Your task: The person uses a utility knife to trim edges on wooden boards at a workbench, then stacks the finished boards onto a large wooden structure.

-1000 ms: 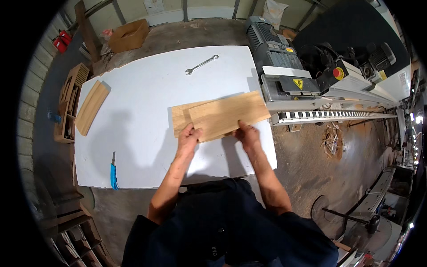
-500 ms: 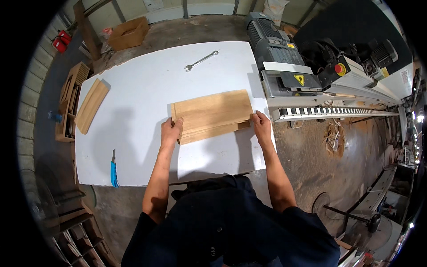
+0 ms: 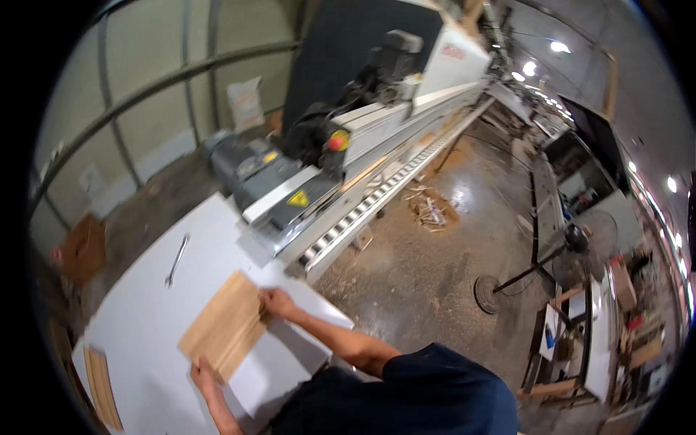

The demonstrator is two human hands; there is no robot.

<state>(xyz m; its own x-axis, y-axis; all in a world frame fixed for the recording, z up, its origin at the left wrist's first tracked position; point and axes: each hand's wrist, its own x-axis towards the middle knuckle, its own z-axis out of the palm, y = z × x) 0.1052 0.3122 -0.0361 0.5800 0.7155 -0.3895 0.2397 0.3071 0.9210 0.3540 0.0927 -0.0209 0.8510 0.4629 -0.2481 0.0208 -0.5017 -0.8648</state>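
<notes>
A light-brown stack of wooden boards rests on the white tabletop, with narrower strips along its near side. My left hand pinches the near left corner, thumb on top. At the right end my right hand is closed on the boards' edge; its fingertips are partly hidden. A steel combination wrench lies beyond the boards. More wooden pieces lie at the table's left side.
Past the table's far right corner stands a long machine with a grey motor and a red stop button. Wood scraps litter the floor. A pedestal fan and a cardboard box stand farther off.
My view has swung right toward the machine and the hall, slightly blurred. Both hands still hold the boards. The blue utility knife has left the picture.
</notes>
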